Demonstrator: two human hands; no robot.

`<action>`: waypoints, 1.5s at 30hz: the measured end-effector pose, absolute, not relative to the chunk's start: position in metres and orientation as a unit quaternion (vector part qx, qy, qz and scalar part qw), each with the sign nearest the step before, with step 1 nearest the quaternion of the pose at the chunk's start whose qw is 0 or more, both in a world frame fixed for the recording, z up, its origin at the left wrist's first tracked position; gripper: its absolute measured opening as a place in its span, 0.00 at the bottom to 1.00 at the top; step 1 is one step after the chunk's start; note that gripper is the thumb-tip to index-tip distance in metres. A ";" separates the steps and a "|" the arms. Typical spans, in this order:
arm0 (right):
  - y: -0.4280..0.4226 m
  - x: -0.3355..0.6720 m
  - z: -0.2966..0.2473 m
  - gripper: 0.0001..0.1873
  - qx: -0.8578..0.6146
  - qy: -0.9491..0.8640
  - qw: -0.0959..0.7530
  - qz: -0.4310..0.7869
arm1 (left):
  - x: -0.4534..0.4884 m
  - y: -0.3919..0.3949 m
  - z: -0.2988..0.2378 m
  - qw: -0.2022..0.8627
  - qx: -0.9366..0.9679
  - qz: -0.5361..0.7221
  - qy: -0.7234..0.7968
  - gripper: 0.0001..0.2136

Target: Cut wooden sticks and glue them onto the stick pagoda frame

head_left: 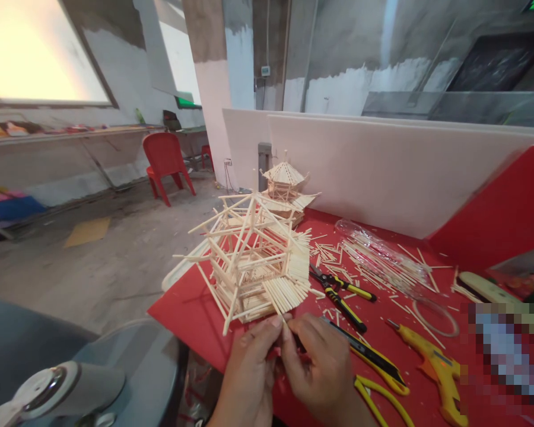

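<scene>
A pagoda-like model of thin wooden sticks (248,261) stands on the red tabletop, its upper frame bare and part of a lower roof covered with sticks laid side by side. At the near edge of that roof, my left hand (253,365) and my right hand (319,359) meet, thumbs and fingers closed. A thin wooden stick (279,312) runs from the roof edge into their fingertips; its lower end is hidden by the fingers. To the right of my right hand lies a black and yellow utility knife (374,357).
Pliers with black and yellow handles (345,302), yellow-handled pliers (382,397) and a yellow glue gun (434,362) lie on the right. Behind are loose sticks (382,261) and a second roofed model (285,178). A bottle (78,385) lies on a stool (146,367) at left.
</scene>
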State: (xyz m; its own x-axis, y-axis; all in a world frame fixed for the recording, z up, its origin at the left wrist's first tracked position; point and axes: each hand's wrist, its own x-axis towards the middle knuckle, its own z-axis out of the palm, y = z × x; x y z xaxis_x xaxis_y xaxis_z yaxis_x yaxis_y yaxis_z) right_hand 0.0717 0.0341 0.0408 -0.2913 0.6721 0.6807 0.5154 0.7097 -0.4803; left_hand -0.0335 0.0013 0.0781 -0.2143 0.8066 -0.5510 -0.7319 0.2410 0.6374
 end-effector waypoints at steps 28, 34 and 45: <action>0.030 0.069 0.043 0.06 -0.355 -0.814 0.451 0.086 | -0.039 -0.002 0.072 0.630 0.053 0.617 0.469 0.09; 0.013 0.077 0.058 0.06 -0.343 -0.817 0.446 0.127 | -0.043 -0.016 0.075 0.581 0.111 0.619 0.516 0.10; 0.064 0.187 0.036 0.19 -0.665 -0.716 0.207 0.044 | 0.013 -0.004 0.059 0.634 0.336 0.510 0.475 0.15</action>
